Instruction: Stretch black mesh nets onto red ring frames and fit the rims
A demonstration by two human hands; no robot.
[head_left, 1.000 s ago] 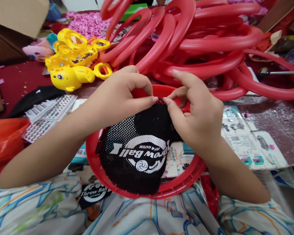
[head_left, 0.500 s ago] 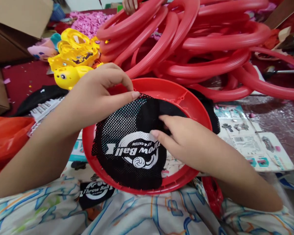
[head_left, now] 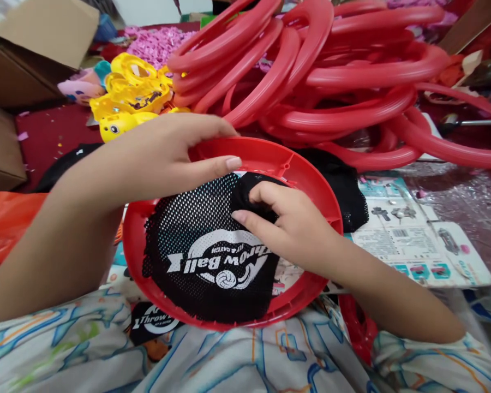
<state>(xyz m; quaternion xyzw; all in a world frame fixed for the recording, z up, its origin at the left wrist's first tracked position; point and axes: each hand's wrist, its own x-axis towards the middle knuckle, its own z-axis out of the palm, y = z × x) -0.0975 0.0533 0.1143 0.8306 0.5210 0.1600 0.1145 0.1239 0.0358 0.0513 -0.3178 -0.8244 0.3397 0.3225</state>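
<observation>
A red plastic ring point(head_left: 141, 286) rests tilted across my lap. Black mesh fabric point(head_left: 175, 218), printed "Throw Ball" in white, lies across much of its opening. My left hand point(head_left: 167, 155) grips the ring's far rim, thumb on the inner side and the other fingers behind the rim, mostly hidden. With thumb and fingers curled in, my right hand point(head_left: 294, 215) pinches a folded part of the mesh on the right side of the opening. A second printed black cloth point(head_left: 153, 322) lies by my lap, below the ring.
A heap of red plastic hoops point(head_left: 364, 73) rises beyond the ring. Yellow toy parts point(head_left: 135, 98) and a cardboard box point(head_left: 41, 41) are at the left. More black mesh point(head_left: 339, 191) and printed cardboard point(head_left: 425, 240) lie at the right.
The ring has shifted left and tilted a little. My left hand has moved onto its rim. My right hand has moved left, bunching the mesh. Another person's hand has left the hoops.
</observation>
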